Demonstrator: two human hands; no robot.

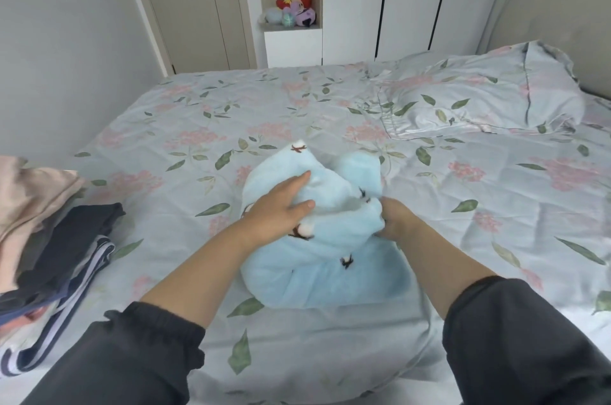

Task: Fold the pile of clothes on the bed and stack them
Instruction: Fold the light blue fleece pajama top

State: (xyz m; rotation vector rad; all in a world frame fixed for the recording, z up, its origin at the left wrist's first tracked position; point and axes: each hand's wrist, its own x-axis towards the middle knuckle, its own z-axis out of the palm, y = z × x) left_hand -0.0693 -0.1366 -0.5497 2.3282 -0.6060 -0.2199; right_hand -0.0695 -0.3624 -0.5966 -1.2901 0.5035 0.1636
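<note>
Reaching out from dark sleeves, both hands work a fluffy pale blue garment [324,275] that lies crumpled on the floral bed sheet [198,113] just ahead of the person. The left hand [277,206] lies spread on top of it, fingers straight, pressing the cloth down. The right hand [396,219] has its fingers curled into a bunched fold at the garment's right side. This looks like the early part of one fold: the piece is not yet flat. Next it likely needs spreading and smoothing before any halving. A stack of clothes [56,239] sits at the left edge. Farther off lie a pillow [479,97] and plush toys [296,9].
</note>
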